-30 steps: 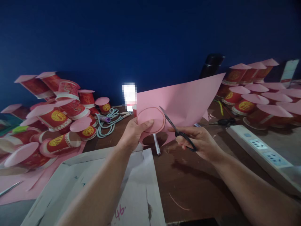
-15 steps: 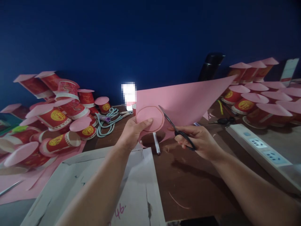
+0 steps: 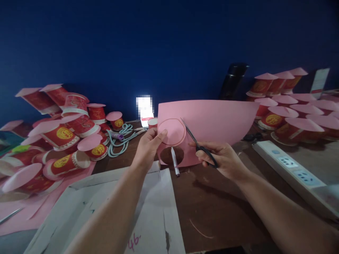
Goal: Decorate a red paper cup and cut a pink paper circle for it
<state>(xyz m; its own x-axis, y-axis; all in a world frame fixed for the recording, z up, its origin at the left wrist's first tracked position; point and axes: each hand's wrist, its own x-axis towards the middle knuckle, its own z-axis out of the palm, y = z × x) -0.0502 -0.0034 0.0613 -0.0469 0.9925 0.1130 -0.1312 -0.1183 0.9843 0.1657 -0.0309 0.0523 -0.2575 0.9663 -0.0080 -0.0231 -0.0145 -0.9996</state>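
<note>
My left hand (image 3: pixel 150 144) pinches the left edge of a pink paper sheet (image 3: pixel 212 120), its thumb lying on a circle (image 3: pixel 172 131) drawn there in brown outline. Below that circle a round hole is cut in the sheet, and a white marker pen (image 3: pixel 173 161) shows by it. My right hand (image 3: pixel 217 157) grips black-handled scissors (image 3: pixel 202 150). Their blades point up and left, at the upper right of the drawn outline. Whether the blades are apart I cannot tell for sure.
Red paper cups (image 3: pixel 65 135) with pink discs are heaped at left; more cups (image 3: pixel 278 120) stand at right. A power strip (image 3: pixel 288 173), a pale cable (image 3: pixel 116 144), a lit phone (image 3: pixel 144 109), a black flask (image 3: pixel 233 81) and a white board (image 3: pixel 106 208) surround my hands.
The sheet's right end has swung down and it now hangs flatter, showing the cut hole more fully. Both hands keep their grip in nearly the same place.
</note>
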